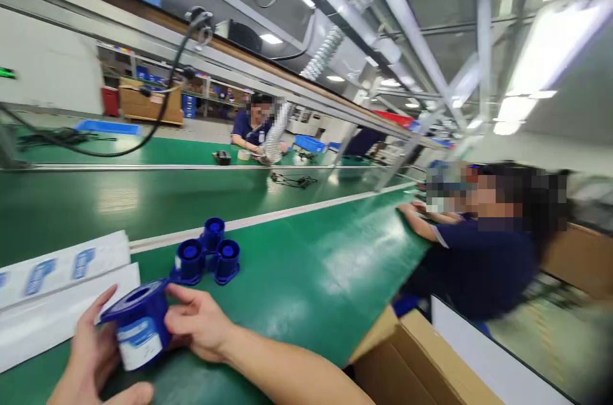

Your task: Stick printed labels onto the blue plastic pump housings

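Note:
Low in the head view, a dark-blue plastic flanged part with a round hole in its top face is tilted between my two hands. A blue-and-white label is on its side. My left hand is curved round its left side, fingers at the flange edge. The thumb and fingers of my right hand grip its right side. Just beyond stand three similar blue parts, close together on the green tabletop. White sheets printed with blue labels lie at the left.
A co-worker sits at the right along the bench, and another person works across it. An open cardboard box stands by the near right edge. A metal rail runs along the bench. A black cable hangs from the overhead shelf.

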`<state>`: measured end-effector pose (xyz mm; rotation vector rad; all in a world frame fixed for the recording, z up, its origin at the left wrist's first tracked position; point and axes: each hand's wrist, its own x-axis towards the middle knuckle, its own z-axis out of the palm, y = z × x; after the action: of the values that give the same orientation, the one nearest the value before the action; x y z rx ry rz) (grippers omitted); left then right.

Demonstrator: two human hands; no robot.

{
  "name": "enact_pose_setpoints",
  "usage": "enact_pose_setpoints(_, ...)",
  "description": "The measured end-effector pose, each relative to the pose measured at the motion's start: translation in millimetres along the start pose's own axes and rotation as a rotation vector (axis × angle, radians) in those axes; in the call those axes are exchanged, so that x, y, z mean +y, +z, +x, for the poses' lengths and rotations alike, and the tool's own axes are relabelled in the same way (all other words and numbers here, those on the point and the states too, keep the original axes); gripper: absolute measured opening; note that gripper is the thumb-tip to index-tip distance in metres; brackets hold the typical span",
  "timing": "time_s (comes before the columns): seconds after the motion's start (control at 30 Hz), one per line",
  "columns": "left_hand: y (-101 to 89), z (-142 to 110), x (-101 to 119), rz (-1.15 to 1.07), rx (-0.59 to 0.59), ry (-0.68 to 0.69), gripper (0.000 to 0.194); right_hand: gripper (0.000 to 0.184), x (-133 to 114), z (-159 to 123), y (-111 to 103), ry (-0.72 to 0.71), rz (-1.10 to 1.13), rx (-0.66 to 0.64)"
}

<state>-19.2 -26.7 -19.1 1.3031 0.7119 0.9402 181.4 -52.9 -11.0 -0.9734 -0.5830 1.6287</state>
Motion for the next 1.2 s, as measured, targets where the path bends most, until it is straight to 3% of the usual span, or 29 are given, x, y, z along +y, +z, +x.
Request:
enact_pose_setpoints(0.03,3.8,-2.9,9.7,-0.098,-0.06,-0.009,0.126,0.118,-2.3,-5.2,0.3,0.001,0.016,-0.029)
enact_pose_setpoints(0.13,10.1,-1.2,28.9,-0.108,-0.049,0.011,0.094,0.098,-6.3,-15.0,-1.6,0.011,0.079,-0.123)
enact_pose_setpoints(0.2,8.4,4.1,31.4,-0.191,-0.224,0.034,0.096,0.088,-6.3,-16.3,-4.0,0.028,0.114,-0.192)
enact_pose_setpoints(0.27,5.2,6.6,28.4,-0.18,-0.297,0.046,0.095,0.083,-3.5,-16.0,-5.1,0.04,0.134,-0.271)
enact_pose_setpoints(0.37,6.0,2.5,22.5,-0.077,-0.248,0.051,0.097,0.085,3.4,-16.6,-3.3,-0.034,0.073,-0.346)
enact_pose_setpoints(0.47,14.9,-4.3,22.3,-0.011,-0.178,0.028,0.104,0.092,7.3,-18.8,1.1,-0.117,-0.007,-0.318)
enact_pose_setpoints(0.57,25.6,-7.5,27.6,-0.019,-0.137,0.001,0.113,0.102,4.6,-21.6,6.7,-0.132,-0.032,-0.307)
enact_pose_setpoints(0.67,29.8,-6.8,30.8,-0.013,-0.087,-0.005,0.12,0.1,-1.2,-23.4,11.1,-0.123,-0.041,-0.325)
enact_pose_setpoints(0.73,26.4,-4.7,29.8,0.015,-0.105,0.01,0.131,0.092,-4.9,-23.8,11.5,-0.106,-0.025,-0.344)
enact_pose_setpoints(0.83,15.0,0.7,27.0,-0.015,-0.241,0.081,0.145,0.079,-9.2,-23.4,7.7,-0.061,0.014,-0.39)
enact_pose_setpoints(0.9,6.9,5.3,26.7,-0.124,-0.315,0.109,0.124,0.077,-11.3,-23.1,4.2,-0.036,0.031,-0.403)
enact_pose_setpoints(1.0,-1.2,11.0,28.4,-0.182,-0.308,0.097,0.081,0.083,-12.8,-23.6,1.9,-0.038,0.024,-0.394)
enact_pose_setpoints(1.1,-2.7,11.2,28.9,-0.067,-0.267,0.096,0.064,0.09,-10.8,-24.9,3.8,-0.095,-0.058,-0.393)
enact_pose_setpoints(1.2,1.4,6.5,26.7,0.001,-0.209,0.102,0.062,0.088,-6.3,-25.8,6.6,-0.17,-0.155,-0.385)
